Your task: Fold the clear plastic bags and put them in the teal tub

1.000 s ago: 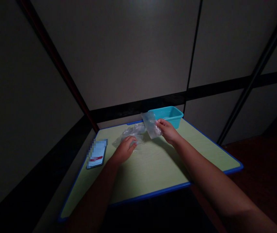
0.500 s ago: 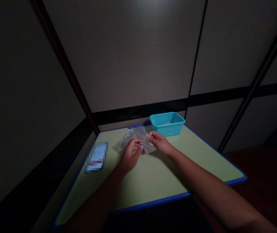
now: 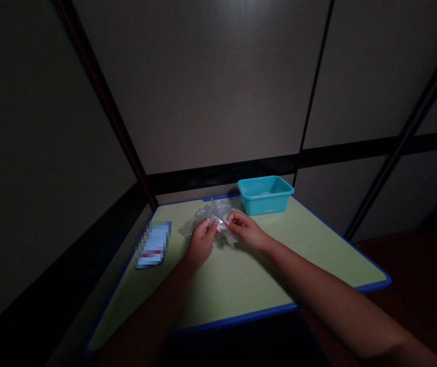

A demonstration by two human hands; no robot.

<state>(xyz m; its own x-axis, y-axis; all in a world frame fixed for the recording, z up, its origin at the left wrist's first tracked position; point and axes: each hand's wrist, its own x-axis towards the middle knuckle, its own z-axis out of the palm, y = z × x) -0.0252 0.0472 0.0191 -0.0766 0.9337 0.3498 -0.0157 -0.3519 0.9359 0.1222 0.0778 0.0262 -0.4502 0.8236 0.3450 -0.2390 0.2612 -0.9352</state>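
A crumpled clear plastic bag (image 3: 217,208) is between my two hands, just above the table's far half. My left hand (image 3: 203,239) is closed, its thumb and fingers pinching the near side of the bag. With thumb and forefinger, my right hand (image 3: 246,229) grips the bag's right side. More of the thin plastic spreads out to the left, behind my left hand. Whether anything is inside the bag I cannot tell.
Behind my right hand a turquoise plastic basin (image 3: 266,205) stands at the table's back edge, something pale inside it. A blurred-out phone-like object (image 3: 153,247) lies at the left. The pale green table (image 3: 241,285) has a blue rim. Panelled walls (image 3: 222,102) rise behind it.
My left fingers have closed on the bag from a looser, partly open pose. The right hand has shifted slightly left and down, and the plastic is more bunched between the hands.
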